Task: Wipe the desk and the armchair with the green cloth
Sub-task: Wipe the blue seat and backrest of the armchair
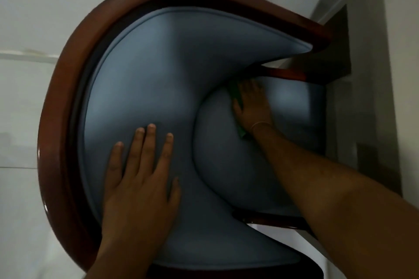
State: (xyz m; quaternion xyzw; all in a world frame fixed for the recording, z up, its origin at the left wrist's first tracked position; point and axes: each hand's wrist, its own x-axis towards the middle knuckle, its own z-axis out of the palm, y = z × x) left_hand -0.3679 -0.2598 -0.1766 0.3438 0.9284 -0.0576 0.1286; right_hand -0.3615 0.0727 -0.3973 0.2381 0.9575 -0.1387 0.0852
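Observation:
I look straight down on the armchair (140, 70), which has blue-grey padding and a curved reddish-brown wooden frame. My left hand (140, 179) lies flat with fingers spread on the padded backrest, holding nothing. My right hand (251, 102) presses the green cloth (235, 95) onto the far part of the seat cushion (226, 161), close to the wooden armrest. Only the cloth's edges show beside the thumb and near the wrist; the rest lies under the palm. The desk is out of view.
Pale floor tiles (25, 102) surround the chair on the left and at the top. A grey wall base with a dark recess (335, 52) runs along the right, close to the chair's far armrest (285, 73).

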